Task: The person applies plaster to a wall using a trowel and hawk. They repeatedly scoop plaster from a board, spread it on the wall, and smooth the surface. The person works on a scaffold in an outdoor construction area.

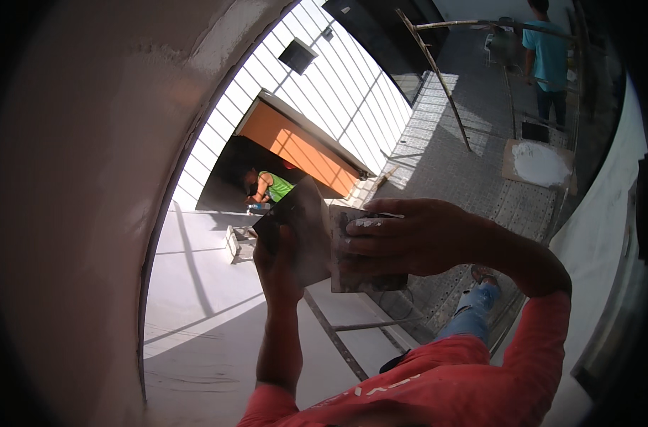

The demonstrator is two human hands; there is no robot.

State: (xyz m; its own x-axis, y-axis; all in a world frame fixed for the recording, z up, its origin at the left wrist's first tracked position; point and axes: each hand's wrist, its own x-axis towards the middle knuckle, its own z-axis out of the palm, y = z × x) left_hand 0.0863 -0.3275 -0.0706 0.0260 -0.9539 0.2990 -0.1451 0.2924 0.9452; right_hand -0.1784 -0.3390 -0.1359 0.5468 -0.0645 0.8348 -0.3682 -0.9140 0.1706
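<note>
Hands (352,245) clasp trowel (302,228), block (359,249) | wall (75,213) close left

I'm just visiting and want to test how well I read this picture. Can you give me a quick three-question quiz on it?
1. True or false: the left hand holds a flat dark blade.
2. What does the right hand grip? A) a paint roller B) a grey block smeared with plaster C) a hammer
3. Fill in: on the floor below, a board carries a heap of white ____.

Key: 1 true. 2 B. 3 plaster, going by its look.
</note>
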